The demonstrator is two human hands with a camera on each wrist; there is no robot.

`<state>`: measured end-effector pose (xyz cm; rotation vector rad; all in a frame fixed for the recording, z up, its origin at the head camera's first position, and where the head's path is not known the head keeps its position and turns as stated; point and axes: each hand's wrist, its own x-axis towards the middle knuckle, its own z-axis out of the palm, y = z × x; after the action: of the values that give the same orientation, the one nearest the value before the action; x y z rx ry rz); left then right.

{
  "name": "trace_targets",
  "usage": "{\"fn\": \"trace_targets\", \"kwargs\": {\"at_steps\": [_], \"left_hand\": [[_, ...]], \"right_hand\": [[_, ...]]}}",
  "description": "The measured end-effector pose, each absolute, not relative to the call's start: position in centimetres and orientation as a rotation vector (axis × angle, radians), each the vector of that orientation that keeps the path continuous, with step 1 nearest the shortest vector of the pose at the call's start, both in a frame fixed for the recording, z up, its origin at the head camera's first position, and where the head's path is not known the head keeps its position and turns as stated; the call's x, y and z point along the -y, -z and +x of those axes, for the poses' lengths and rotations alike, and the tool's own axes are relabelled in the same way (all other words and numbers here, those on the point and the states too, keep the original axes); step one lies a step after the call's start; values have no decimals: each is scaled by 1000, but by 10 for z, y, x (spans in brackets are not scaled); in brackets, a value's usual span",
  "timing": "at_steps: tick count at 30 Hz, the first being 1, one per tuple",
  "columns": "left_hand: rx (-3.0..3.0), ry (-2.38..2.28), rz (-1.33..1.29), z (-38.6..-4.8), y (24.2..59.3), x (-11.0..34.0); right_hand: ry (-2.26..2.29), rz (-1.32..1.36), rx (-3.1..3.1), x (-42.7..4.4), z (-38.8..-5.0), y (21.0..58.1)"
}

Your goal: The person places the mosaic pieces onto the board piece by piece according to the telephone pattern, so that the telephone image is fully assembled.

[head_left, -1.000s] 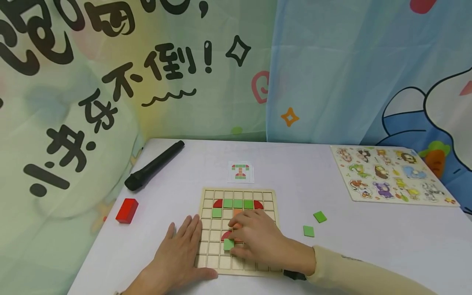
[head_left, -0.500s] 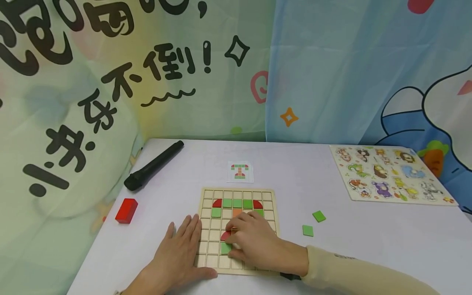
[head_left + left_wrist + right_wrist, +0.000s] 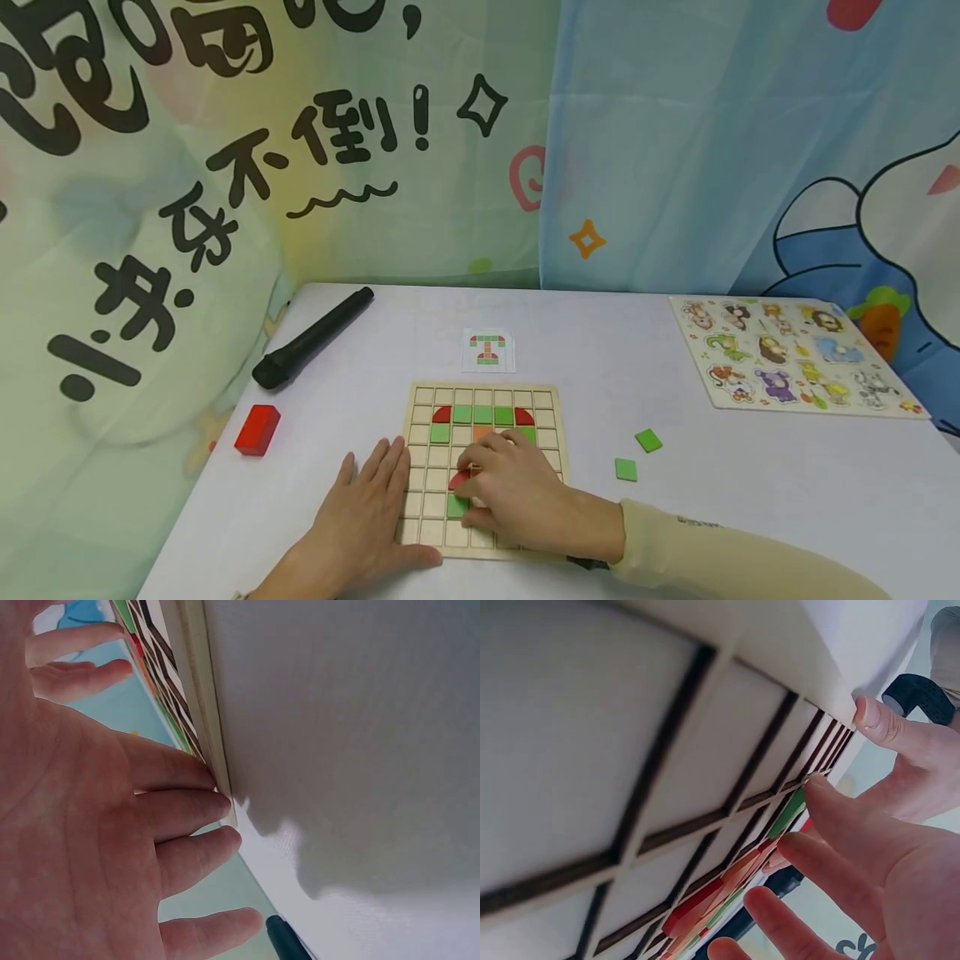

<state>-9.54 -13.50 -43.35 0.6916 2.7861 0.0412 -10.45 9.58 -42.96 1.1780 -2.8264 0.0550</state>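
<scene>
A wooden grid board [image 3: 431, 529] lies on the table with red, green and orange tiles in its cells. My right hand [image 3: 521, 492] reaches over it, thumb and forefinger at the edges of a green square tile [image 3: 457, 506] in a lower cell. In the right wrist view that green tile [image 3: 789, 814] sits between the thumb and forefinger tips. Just above it is a red quarter-round tile [image 3: 458, 481], partly covered by the hand. My left hand [image 3: 363, 517] lies with straight fingers along the board's left edge, its thumb by the lower edge.
Two loose green tiles [image 3: 626, 470] lie right of the board. A small pattern card [image 3: 488, 350] is behind it. At the left are a black microphone-shaped object [image 3: 311, 337] and a red block [image 3: 257, 430]; an animal puzzle board [image 3: 795, 358] lies at the back right.
The green tile has gone from tilted to lying level in its cell. My right hand has shifted slightly left with it; the left hand stays put.
</scene>
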Motion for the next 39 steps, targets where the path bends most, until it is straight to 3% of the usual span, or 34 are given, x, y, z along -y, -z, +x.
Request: {"fn": "trace_targets", "kwargs": {"at_steps": [17, 39], "left_hand": [[-2790, -29, 707, -94, 433, 135], [-2787, -43, 691, -94, 435, 135]], "right_hand": [[-153, 1100, 2794, -110, -105, 429], [-189, 474, 2966, -225, -100, 420]]}}
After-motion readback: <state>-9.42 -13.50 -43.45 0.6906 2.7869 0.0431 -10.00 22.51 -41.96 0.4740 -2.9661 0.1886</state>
